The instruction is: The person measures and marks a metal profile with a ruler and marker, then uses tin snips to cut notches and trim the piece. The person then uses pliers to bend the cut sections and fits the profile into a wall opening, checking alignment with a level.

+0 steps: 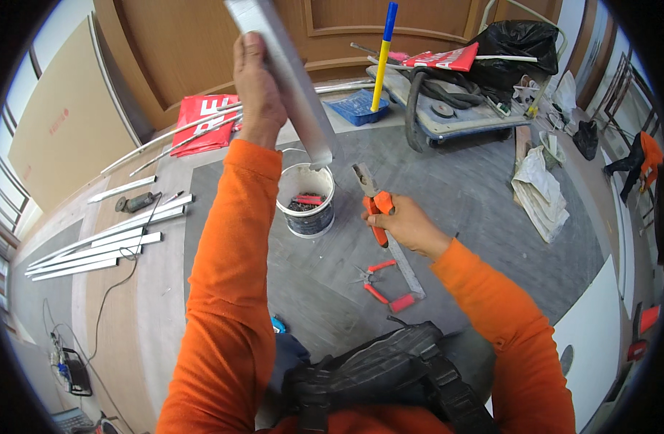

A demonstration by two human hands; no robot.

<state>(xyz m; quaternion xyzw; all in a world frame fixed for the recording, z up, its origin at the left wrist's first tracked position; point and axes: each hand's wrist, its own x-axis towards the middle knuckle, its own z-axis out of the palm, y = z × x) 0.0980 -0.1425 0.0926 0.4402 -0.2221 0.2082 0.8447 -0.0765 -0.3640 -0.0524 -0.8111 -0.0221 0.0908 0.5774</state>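
Observation:
My left hand [260, 90] grips a long silver metal channel [294, 83], held up at a slant. The channel's lower end hangs just above the rim of a white bucket [308, 226], which holds dark small pieces and something red. In my right hand [413, 227] is a pair of combination pliers [380, 200] with orange handles, jaws pointing up and away from me. The pliers are apart from the channel. Below them on the floor lie red-handled pliers [376, 291] and a flat grey blade tool [407, 269] with a red handle.
Several metal channels [100, 251] and an angle grinder [137, 202] with a cable lie at the left. Farther back are a blue dustpan [354, 108] and a loaded platform trolley [466, 130]. A white sack [540, 189] lies at the right.

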